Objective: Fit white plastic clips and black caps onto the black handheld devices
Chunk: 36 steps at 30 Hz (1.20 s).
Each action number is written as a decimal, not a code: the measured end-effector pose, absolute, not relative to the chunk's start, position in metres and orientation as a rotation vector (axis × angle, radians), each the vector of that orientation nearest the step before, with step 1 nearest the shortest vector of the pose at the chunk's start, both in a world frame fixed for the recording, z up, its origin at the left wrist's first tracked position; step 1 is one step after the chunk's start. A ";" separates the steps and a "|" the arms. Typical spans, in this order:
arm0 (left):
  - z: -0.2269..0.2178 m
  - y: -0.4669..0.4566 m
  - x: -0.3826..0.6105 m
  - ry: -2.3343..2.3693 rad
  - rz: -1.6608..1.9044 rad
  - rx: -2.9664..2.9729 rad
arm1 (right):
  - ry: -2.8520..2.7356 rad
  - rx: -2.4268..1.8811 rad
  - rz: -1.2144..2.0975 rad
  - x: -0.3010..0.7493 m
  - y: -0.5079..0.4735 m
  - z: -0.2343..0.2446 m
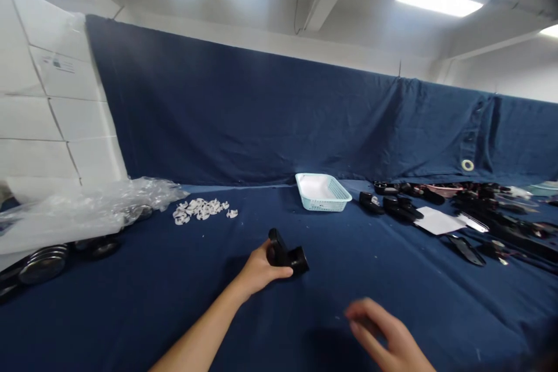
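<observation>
My left hand (260, 268) is closed around a black plastic part (288, 257) just above the blue cloth, thumb along its near side. The part has two stubby arms with a notch between them, and my fingers hide some of it. Lower right, my right hand (383, 331) hovers over the cloth, slightly blurred. Its fingers are bent, with a gap between them and the thumb, and nothing shows in it. Beyond the left hand lies a loose pile of small white plastic pieces (200, 209).
A pale blue plastic basket (325, 204) stands at the back. Clear plastic wrap (87, 215) and round black-rimmed parts (43, 264) lie at the left. Rightward are black parts (399, 208), white paper (439, 221) and wired pieces. A blue curtain (244, 110) hangs behind.
</observation>
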<state>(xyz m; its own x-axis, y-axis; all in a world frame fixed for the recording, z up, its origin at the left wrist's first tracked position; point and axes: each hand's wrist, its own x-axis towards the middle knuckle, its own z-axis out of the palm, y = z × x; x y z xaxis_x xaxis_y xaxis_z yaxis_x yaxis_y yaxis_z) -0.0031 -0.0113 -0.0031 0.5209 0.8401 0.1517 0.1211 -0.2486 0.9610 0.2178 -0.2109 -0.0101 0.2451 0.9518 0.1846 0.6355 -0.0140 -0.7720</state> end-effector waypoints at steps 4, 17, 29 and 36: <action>0.008 -0.010 -0.012 0.770 0.905 1.565 | -1.287 -1.415 0.701 0.183 -0.116 0.020; 0.013 -0.009 -0.011 0.809 1.019 0.919 | -1.078 -0.912 1.199 0.121 -0.048 -0.018; 0.010 -0.009 -0.013 0.803 0.928 0.983 | -1.049 -1.050 1.181 0.128 -0.041 -0.011; 0.006 -0.013 -0.010 0.899 0.896 1.221 | -0.954 -1.200 1.231 0.127 -0.036 -0.017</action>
